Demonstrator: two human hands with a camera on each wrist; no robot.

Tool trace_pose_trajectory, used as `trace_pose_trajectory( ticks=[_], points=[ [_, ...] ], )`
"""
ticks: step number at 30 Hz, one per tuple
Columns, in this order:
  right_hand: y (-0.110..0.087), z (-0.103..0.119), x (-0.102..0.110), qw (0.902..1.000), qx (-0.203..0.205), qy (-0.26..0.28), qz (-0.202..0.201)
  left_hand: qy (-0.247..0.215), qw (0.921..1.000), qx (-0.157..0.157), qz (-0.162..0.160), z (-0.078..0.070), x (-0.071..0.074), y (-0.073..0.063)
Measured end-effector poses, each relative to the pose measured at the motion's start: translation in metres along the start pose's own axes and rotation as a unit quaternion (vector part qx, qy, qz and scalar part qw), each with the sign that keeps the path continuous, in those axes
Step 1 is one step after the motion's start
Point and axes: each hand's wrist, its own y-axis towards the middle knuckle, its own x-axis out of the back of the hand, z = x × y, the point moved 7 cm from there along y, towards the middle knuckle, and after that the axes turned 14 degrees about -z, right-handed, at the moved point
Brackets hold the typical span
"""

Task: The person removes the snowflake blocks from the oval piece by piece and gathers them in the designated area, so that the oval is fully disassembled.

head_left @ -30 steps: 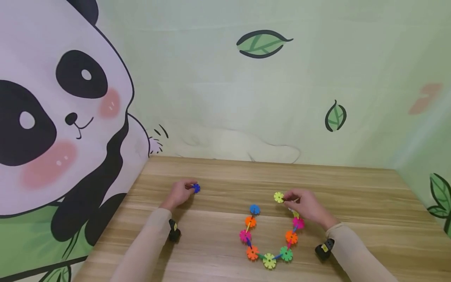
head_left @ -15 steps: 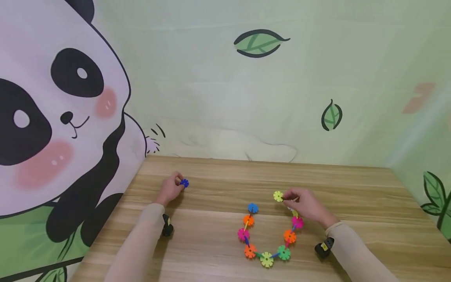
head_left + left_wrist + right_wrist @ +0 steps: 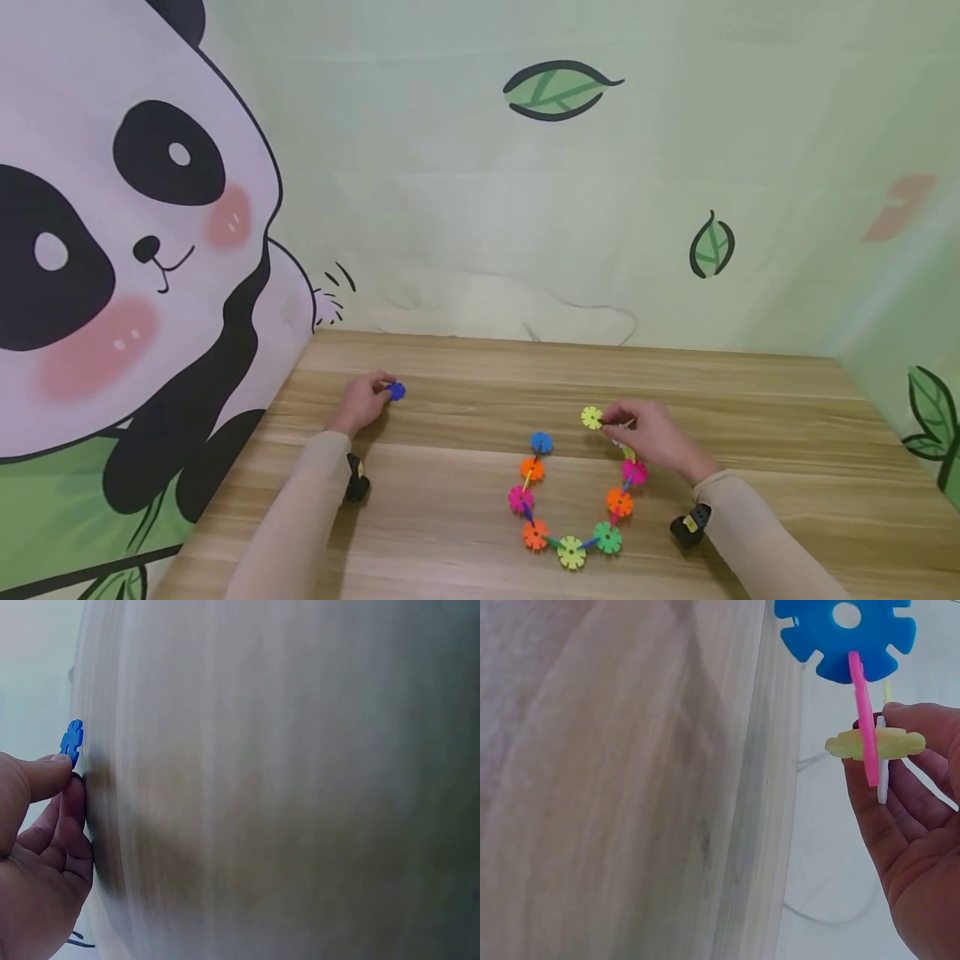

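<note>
My left hand (image 3: 366,403), over the back left of the table, pinches a dark blue plastic snowflake disc (image 3: 396,392) between thumb and fingers. In the left wrist view this notched disc (image 3: 72,740) sticks up past the thumb tip. Farther right, my right hand (image 3: 648,429) pinches one end of a chain of slotted snowflake discs (image 3: 572,552). The chain curves in a U, its other end a lighter blue disc (image 3: 542,442). A yellow disc (image 3: 592,417) stands out at the right fingertips. Close to those fingers, the right wrist view shows a white disc (image 3: 883,776), partly hidden.
The wooden table (image 3: 450,517) reaches back to a pale green wall cloth (image 3: 450,167) printed with leaves. A large printed panda (image 3: 187,275) covers the left side. A black wrist camera (image 3: 357,479) sits on the left sleeve, another camera (image 3: 690,527) on the right.
My left hand has moved left and slightly toward the back with the blue snowflake disc, then held nearly still. The right hand and the chain have stayed in place.
</note>
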Motion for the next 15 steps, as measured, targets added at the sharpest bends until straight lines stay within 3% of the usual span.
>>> trace_pose_trajectory(
  ticks=[6, 15],
  points=[
    [-0.0003, 0.0001, 0.0006, 1.0, -0.005, 0.004, 0.005, -0.001, 0.9997, -0.025, -0.004, 0.0031, 0.0007, 0.0022],
    [-0.0024, 0.0006, 0.0019, 0.9999, 0.0, 0.005, 0.01, 0.004, 0.9999, -0.009, -0.011, 0.0027, 0.0034, 0.0017]
  ],
)
